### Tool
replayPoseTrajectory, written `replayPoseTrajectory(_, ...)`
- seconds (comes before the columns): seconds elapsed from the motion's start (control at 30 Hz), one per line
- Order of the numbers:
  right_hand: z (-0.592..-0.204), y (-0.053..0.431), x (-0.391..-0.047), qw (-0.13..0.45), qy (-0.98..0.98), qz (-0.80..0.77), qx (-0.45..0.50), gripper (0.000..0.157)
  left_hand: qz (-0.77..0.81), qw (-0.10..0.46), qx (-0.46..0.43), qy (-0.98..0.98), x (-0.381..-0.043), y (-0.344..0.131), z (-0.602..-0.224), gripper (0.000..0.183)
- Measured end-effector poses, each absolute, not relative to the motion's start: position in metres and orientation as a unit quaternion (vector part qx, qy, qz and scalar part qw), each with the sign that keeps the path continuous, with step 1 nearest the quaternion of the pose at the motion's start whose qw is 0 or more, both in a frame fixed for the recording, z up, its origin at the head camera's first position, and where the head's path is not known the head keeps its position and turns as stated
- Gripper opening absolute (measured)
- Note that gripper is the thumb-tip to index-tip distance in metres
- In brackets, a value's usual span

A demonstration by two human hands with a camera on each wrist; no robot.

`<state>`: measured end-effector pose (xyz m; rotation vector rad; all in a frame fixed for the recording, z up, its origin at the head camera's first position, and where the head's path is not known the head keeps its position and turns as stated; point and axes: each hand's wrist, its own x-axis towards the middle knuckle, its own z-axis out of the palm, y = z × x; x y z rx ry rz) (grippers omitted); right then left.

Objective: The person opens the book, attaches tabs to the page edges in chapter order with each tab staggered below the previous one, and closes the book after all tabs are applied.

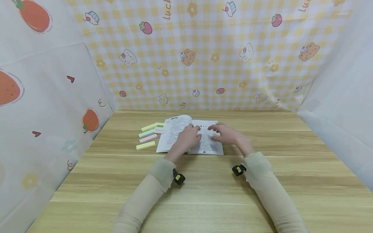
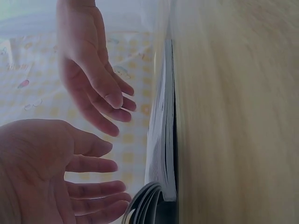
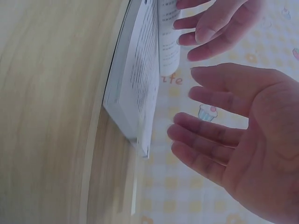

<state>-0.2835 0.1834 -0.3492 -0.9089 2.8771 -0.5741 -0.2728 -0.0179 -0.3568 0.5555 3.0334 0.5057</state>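
Note:
A printed book (image 1: 208,147) lies open on the wooden table, its left-hand pages curving upward. My left hand (image 1: 187,138) is over the middle of the book, fingers extended and loosely bent, nothing held. Above the right page hovers my right hand (image 1: 227,134), its fingers spread and relaxed. The right wrist view shows a gap between the right hand (image 3: 254,135) and the page (image 3: 142,60). In the left wrist view the left hand's fingertips come close to the curved pages (image 2: 148,200); whether they touch cannot be told.
Left of the book lie sticky-note strips: yellow (image 1: 145,145), pink (image 1: 148,138), green (image 1: 146,133) and another yellow (image 1: 149,126). A pale pink-and-white strip (image 1: 160,130) overlaps the left page's edge. A patterned curtain (image 1: 204,71) hangs behind the table (image 1: 204,204).

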Motion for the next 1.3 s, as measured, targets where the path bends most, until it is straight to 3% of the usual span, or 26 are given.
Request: replayPoseTrajectory(1.3, -0.355, 0.129, -0.262, 0.047, 0.93, -0.18, -0.317, 0.053, 0.193, -0.004, 0.146, 0.97, -0.269, -0.071, -0.361, 0.041)
